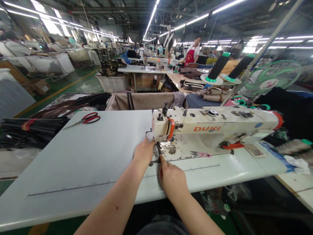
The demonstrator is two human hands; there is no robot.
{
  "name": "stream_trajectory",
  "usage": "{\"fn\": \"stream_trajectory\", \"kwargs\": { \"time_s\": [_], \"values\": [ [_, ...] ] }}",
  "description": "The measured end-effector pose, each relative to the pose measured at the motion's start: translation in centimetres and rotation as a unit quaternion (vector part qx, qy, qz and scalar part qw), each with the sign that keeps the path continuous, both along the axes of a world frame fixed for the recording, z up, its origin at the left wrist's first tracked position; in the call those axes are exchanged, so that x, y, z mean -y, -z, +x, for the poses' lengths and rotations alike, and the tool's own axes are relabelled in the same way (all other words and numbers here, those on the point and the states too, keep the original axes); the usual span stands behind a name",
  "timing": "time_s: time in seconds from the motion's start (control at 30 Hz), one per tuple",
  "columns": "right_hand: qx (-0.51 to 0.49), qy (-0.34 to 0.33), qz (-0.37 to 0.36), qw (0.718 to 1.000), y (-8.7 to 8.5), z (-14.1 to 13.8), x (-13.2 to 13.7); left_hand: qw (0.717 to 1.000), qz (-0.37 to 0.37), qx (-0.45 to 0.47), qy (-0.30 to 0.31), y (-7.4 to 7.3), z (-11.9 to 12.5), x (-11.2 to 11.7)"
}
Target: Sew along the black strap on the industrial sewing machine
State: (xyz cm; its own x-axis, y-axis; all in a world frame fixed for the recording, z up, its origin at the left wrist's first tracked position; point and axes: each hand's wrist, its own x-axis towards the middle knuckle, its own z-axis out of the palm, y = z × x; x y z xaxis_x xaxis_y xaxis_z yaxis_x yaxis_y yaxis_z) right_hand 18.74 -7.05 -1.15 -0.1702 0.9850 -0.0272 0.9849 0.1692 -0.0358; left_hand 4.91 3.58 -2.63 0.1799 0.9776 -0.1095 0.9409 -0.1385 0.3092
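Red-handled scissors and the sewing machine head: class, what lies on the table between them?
In the head view, only bare white table lies between the scissors and the sewing machine.

Large factory hall, lit by long ceiling tube lights (149, 19); green floor (80, 83) with a yellow line; rows of worktables (137, 69) receding; fan (271, 80) at right.
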Motion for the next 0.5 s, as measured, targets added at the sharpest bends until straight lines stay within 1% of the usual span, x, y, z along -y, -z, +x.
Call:
{"fn": "stream_trajectory", "kwargs": {
  "time_s": [0.27,0.37,0.5],
  "values": [
    [-0.005,0.006,-0.008,1.000,-0.12,-0.16,-0.08,1.000,-0.007,0.007,-0.013,-0.25,0.07,-0.02],
    [-0.002,0.006,-0.009,1.000,-0.13,-0.16,-0.09,1.000,-0.003,0.010,-0.020,-0.07,0.11,0.03],
    [-0.006,0.004,-0.006,1.000,0.00,-0.06,-0.12,0.999,0.012,0.020,-0.045,0.31,-0.41,0.18]
  ]
}}
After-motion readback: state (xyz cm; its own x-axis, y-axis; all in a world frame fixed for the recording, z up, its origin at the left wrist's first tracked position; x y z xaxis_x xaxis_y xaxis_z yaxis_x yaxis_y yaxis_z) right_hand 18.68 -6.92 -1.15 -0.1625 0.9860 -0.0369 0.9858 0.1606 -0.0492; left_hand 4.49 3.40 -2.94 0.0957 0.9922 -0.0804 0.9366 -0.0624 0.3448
